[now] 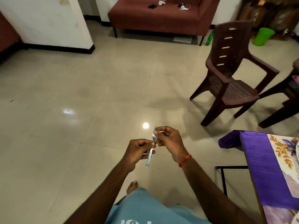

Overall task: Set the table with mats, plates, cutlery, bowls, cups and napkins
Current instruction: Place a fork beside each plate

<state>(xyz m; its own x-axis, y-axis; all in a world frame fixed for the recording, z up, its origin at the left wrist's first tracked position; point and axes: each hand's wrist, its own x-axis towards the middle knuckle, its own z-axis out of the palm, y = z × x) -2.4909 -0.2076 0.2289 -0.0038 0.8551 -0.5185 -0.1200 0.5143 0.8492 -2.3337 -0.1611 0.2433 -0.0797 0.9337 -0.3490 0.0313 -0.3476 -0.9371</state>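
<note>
Your left hand (138, 151) grips fork (148, 160) handle; your right hand (169, 139) pinches tines (fork near upright, above floor); purple-clothed table (257, 152) at right.

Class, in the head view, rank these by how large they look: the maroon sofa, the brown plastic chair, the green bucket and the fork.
1. The brown plastic chair and the maroon sofa: unranked; the sofa is farther off and cut by the frame.
2. The green bucket.
3. The fork, thin though nearest.
</note>
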